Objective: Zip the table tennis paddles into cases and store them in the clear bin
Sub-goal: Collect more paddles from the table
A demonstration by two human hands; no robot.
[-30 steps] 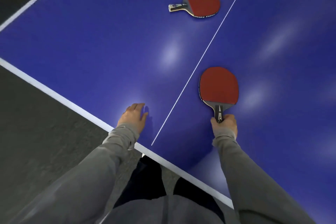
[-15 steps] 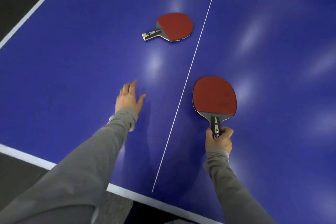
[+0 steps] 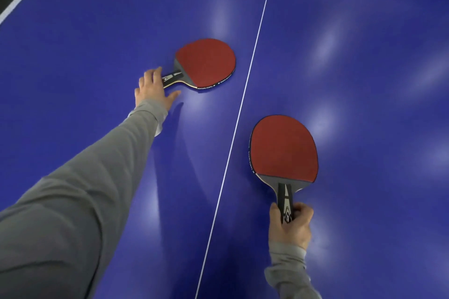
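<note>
Picking up the two paddles, one for each hand.

The right hand (image 3: 290,223) is wrapping its fingers round the handle of the near paddle (image 3: 283,148), whose red face is lying just ahead of that hand on the blue table (image 3: 364,104). The left hand (image 3: 153,87) is reaching out with its fingers spread and straight, touching the handle end of the far paddle (image 3: 206,62), which is lying flat just past its fingertips. It is not gripping yet. The two hands are well apart, on either side of the white line (image 3: 243,94). I think this is the gathering step, right at the start. Next, the left hand needs to curl round that handle and lift. No cases and no clear bin are showing here, so I cannot tell where they are or what is in them.
</note>
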